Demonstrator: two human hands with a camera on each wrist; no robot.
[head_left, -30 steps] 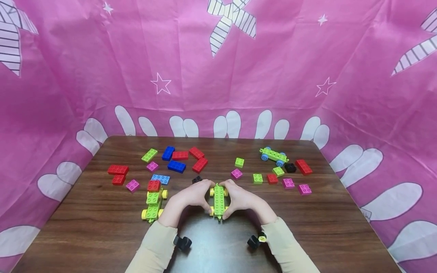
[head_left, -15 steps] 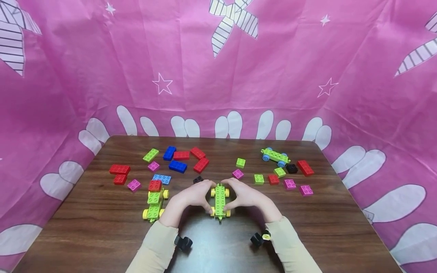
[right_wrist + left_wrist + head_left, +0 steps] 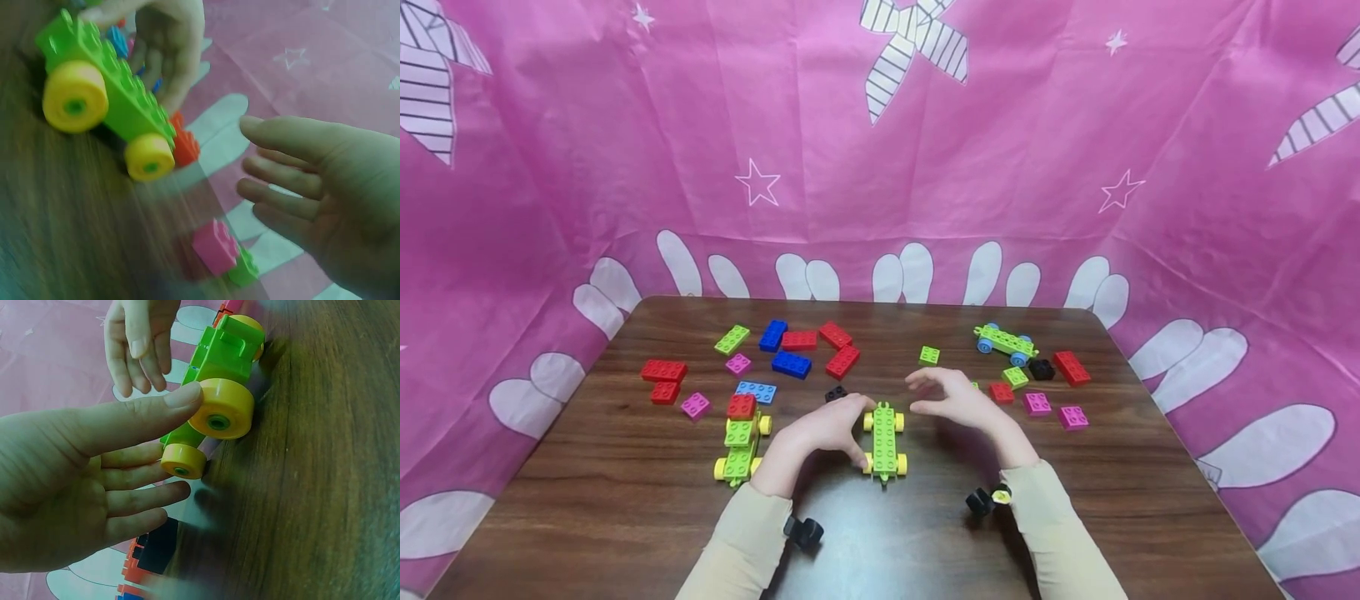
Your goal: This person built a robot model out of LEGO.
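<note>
A lime-green toy car base (image 3: 884, 442) with yellow wheels stands on the table between the hands, its studs facing up. My left hand (image 3: 826, 429) is along its left side. In the left wrist view the thumb touches the nearer yellow wheel (image 3: 225, 409), and the outstretched fingers reach beside the farther one (image 3: 183, 461). My right hand (image 3: 953, 400) hovers apart from the base, to its right, fingers loosely bent with nothing in them. Past its fingertips in the right wrist view sit a pink brick (image 3: 214, 249) and a green brick (image 3: 244, 270).
Left of the left hand is another yellow-wheeled base (image 3: 737, 462) bearing a green and a red brick (image 3: 741, 407). A blue-wheeled green base (image 3: 1003, 341) stands back right. Blue bricks (image 3: 792, 364), red bricks (image 3: 842, 362) and several others lie scattered across the table (image 3: 587, 500).
My right hand has let go of the car base and moved away to the right and slightly farther back, now over the loose bricks. The left hand and the base have stayed put.
</note>
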